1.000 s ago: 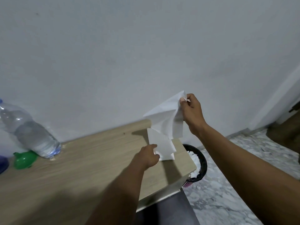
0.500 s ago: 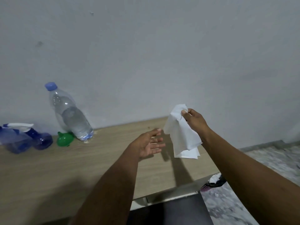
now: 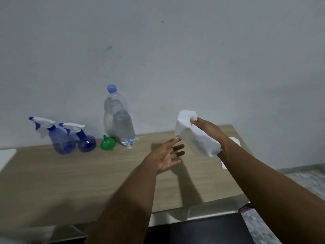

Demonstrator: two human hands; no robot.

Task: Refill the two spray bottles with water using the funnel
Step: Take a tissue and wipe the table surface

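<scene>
The pale wall [image 3: 193,50] fills the upper half of the view, and the wood-grain tabletop [image 3: 70,175] runs below it from the left edge to a corner at the right.

Both forearms reach in from the bottom of the view over the tabletop. The right hand [image 3: 206,128] is raised above the right part of the tabletop and pinches a sheet of white tissue paper [image 3: 195,136] between thumb and fingertips; the sheet hangs down in front of the wrist, loosely folded. The left hand [image 3: 166,156] is held just beside and below the sheet, palm turned up and toward it, fingers spread wide and holding nothing; its index fingertip is very near the paper's lower left edge, though whether it touches cannot be told.

Well to the left of both hands, against the wall, stands a clear plastic water bottle [image 3: 121,124] with a light blue cap, upright and partly full. At its foot on the left side, touching or nearly touching it, lies the green funnel [image 3: 107,143], tipped on its side. Further left stand the two translucent blue spray bottles, each with a white and blue trigger head pointing left: the smaller spray bottle [image 3: 86,140] nearer the funnel, the larger spray bottle [image 3: 59,140] beside it, the two close together or touching.

More white paper [image 3: 234,139] lies flat on the tabletop behind the right forearm, mostly hidden by it.
</scene>
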